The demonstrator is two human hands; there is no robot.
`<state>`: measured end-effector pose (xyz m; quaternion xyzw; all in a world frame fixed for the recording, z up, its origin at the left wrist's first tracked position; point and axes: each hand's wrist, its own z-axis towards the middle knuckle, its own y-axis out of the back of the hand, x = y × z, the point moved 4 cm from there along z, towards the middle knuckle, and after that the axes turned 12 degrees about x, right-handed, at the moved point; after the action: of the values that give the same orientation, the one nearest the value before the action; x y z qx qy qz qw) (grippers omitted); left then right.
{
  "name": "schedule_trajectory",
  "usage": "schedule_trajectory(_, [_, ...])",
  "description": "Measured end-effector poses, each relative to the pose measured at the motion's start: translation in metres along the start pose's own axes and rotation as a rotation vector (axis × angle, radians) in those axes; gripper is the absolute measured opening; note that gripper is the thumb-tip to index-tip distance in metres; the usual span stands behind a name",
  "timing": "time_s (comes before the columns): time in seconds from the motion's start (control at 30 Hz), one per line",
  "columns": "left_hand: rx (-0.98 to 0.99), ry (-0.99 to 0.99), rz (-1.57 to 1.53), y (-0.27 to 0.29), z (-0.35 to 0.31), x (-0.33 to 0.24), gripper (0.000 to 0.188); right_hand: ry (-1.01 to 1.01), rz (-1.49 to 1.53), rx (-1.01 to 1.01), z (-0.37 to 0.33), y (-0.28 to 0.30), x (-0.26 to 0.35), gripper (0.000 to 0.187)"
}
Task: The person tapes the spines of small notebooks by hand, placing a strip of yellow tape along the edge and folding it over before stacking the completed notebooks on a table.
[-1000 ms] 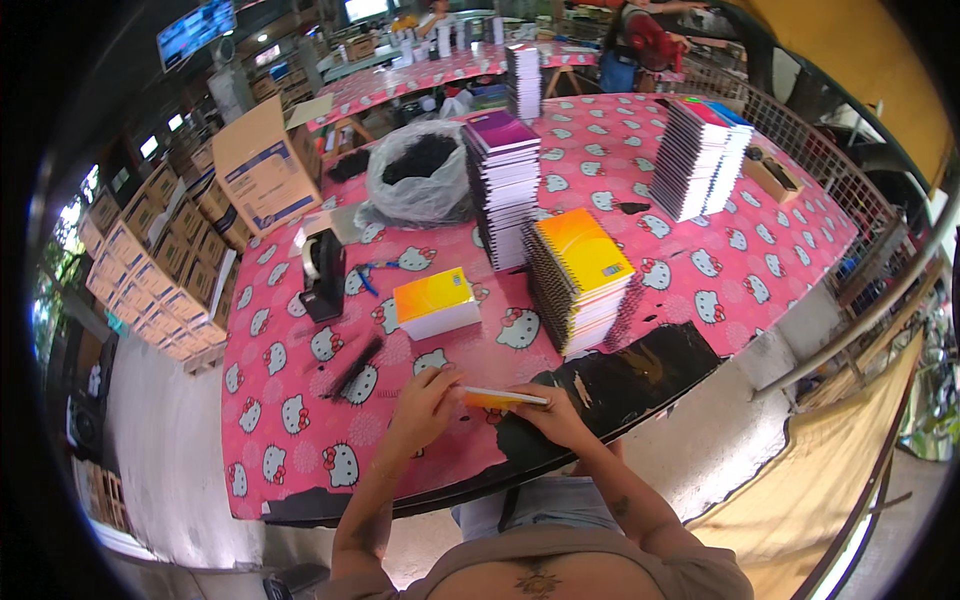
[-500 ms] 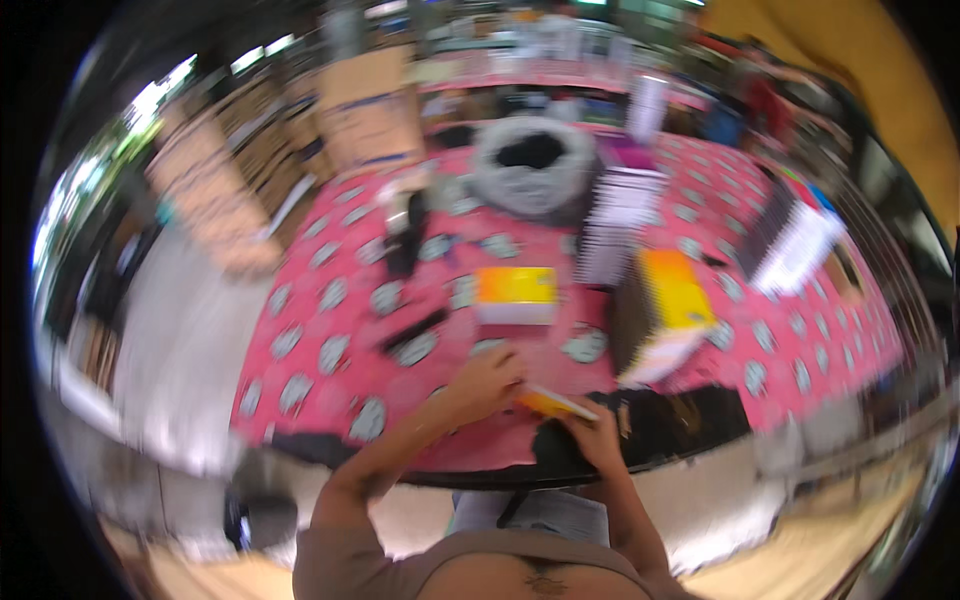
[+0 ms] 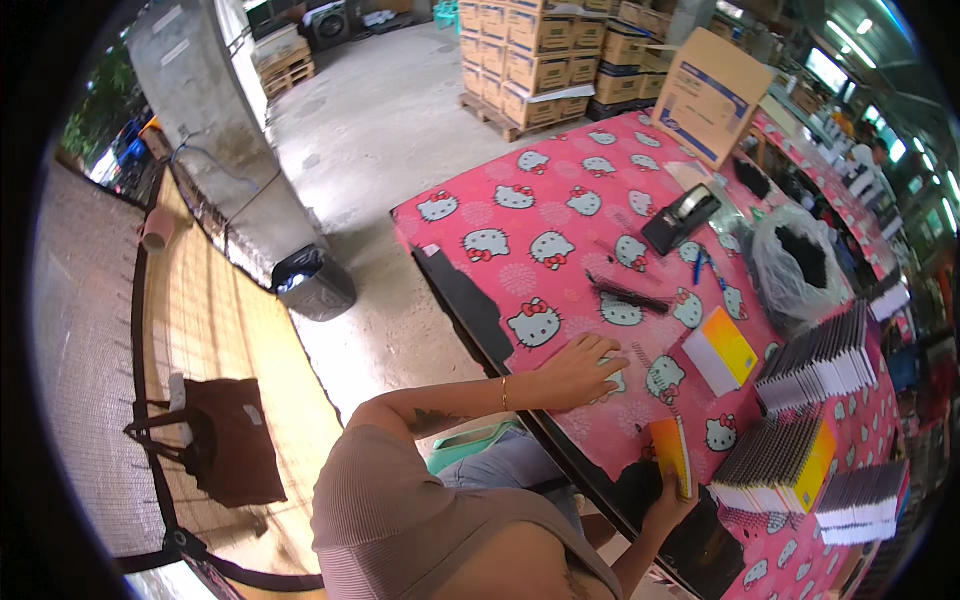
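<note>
My right hand (image 3: 668, 508) grips a small orange-yellow notebook (image 3: 670, 447) by its near end, tilted up over the table's front edge. My left hand (image 3: 585, 372) lies on the pink patterned tablecloth (image 3: 560, 260), its fingers apart and nothing seen in it. Beyond it lies a bundle of thin black strips (image 3: 630, 296), perhaps binding coils. A short stack of white-edged pads with a yellow cover (image 3: 722, 350) sits farther right. Close to my right hand stands a row of black-coiled notebooks (image 3: 775, 465) with a yellow cover at its end.
More bound notebooks (image 3: 820, 358) stand farther right, with another batch (image 3: 862, 505) nearer. Behind are a black tape dispenser (image 3: 682, 218), blue pens (image 3: 698, 268), a clear bag of black material (image 3: 770, 285) and a cardboard box (image 3: 715, 95). A bin (image 3: 318, 285) stands left of the table.
My view has swung to the left. The left hand has come away from the notebook and now rests on the cloth; the right hand still holds the notebook.
</note>
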<state>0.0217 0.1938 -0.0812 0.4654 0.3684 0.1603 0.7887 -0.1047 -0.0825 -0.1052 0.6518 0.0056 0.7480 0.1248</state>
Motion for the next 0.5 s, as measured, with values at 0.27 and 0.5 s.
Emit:
schedule_trajectory(0.27, [-0.023, 0.067, 0.215, -0.012, -0.016, -0.004, 0.045, -0.035, -0.172, 0.02, 0.008, -0.011, 0.027, 0.015])
schedule_trajectory(0.5, [0.029, 0.106, 0.136, -0.005, -0.015, -0.007, 0.044, -0.12, -0.074, -0.003, 0.005, 0.008, -0.003, 0.018])
